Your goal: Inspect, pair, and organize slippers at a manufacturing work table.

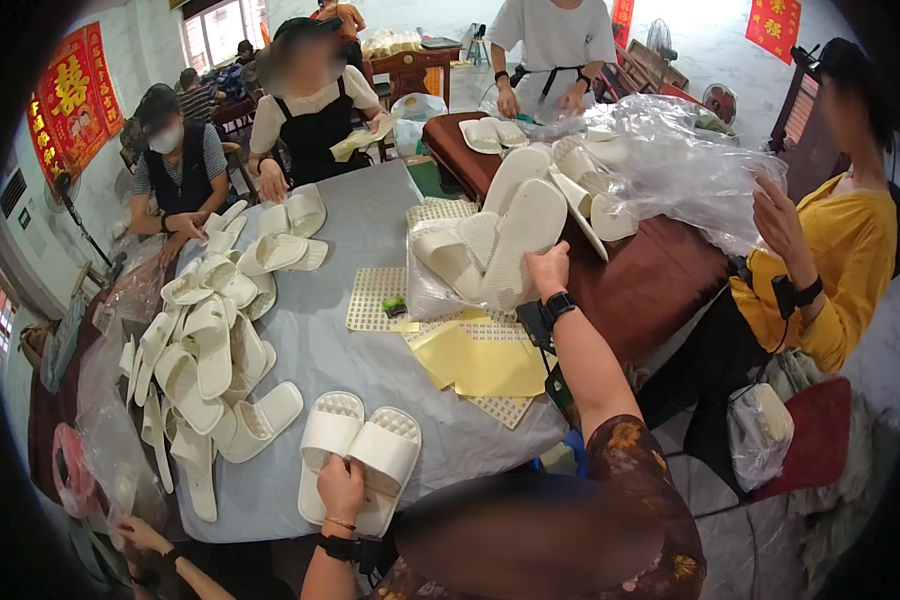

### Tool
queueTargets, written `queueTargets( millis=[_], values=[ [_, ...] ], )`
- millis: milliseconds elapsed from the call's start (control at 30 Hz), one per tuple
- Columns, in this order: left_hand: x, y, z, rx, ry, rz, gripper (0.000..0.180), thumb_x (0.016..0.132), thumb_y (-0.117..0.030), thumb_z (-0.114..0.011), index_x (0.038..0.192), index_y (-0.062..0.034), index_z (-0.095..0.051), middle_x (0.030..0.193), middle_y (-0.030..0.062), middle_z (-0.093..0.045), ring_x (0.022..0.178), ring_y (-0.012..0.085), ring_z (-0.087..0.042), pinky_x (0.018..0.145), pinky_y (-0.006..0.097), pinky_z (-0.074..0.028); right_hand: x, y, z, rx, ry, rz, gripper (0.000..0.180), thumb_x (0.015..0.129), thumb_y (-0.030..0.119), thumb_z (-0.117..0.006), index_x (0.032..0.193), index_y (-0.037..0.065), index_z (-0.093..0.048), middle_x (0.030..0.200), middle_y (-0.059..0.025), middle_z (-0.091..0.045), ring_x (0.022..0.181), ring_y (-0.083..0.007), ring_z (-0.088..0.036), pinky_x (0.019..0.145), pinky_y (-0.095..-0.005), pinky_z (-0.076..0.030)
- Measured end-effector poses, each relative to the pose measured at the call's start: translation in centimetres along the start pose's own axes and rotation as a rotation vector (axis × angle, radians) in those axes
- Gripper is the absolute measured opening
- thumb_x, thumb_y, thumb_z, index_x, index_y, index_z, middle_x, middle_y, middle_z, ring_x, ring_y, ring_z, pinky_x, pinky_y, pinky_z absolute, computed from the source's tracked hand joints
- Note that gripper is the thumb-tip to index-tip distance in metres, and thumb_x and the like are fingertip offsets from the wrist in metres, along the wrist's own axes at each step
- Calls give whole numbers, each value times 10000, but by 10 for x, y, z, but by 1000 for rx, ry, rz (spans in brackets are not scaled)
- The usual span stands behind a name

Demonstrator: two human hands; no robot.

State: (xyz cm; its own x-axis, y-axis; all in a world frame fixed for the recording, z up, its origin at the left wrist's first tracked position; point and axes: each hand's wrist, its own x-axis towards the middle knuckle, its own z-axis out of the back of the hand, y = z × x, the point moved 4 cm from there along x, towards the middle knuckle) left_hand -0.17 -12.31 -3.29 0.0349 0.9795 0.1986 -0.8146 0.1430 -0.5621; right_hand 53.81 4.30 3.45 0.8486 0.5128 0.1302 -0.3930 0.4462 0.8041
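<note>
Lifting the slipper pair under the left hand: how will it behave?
The slipper pair probably holds shape, its straps standing arched. It may splay, since the left hand holds two separate slippers. Rolling seems unlikely on flat, broad soles.

One view: head, left unit of a side-by-side pair. Looks from above the near edge of the bench [362, 222], facing down and forward across it. Left hand [341, 487] and right hand [547, 269] close, arms from the lower edge. Field very wide: reaches past the bench to a window [225, 33] far off, upper left. Fisheye; edges bowed, corners dark. Upright, unmirrored.
</note>
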Motion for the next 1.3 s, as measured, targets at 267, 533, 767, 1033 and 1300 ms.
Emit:
queueTargets(
  millis=[267,533,767,1033,1300],
  values=[
    [-1,1,-2,24,41,8,284,905,-268,-648,823,1,-604,758,219,-663,723,444,-647,657,532,-494,27,-5,-10,275,63,13,511,725,243,-775,1096,-63,-601,1078,-241,-684,1011,-361,-677,876,-417,-521],
    [-3,2,-5,55,15,-19,315,939,-328,-610,841,-28,-607,762,198,-672,715,425,-655,647,531,-500,48,2,-27,555,18,-3,431,711,229,-813,987,-51,-635,945,-181,-705,848,-286,-690,791,-388,-532],
    [-4,3,-7,48,0,-33,300,936,-315,-601,837,-32,-603,756,193,-672,705,423,-658,642,530,-506,61,73,25,813,93,192,323,855,60,-691,1126,-89,-597,1033,-136,-684,857,-220,-665,758,-354,-539],
    [-4,0,-6,33,7,-35,298,943,-303,-589,832,-27,-583,755,199,-670,693,432,-653,648,533,-512,-23,169,129,1035,356,379,285,902,79,-674,1143,-61,-613,1059,-110,-680,912,-172,-634,818,-316,-507],
    [-4,0,-7,4,17,35,329,952,-329,-574,807,-36,-607,741,211,-670,707,431,-660,644,534,-517,-169,174,185,520,378,622,215,890,77,-612,1082,-20,-606,973,-36,-636,872,-114,-574,779,-268,-473]
  ],
)
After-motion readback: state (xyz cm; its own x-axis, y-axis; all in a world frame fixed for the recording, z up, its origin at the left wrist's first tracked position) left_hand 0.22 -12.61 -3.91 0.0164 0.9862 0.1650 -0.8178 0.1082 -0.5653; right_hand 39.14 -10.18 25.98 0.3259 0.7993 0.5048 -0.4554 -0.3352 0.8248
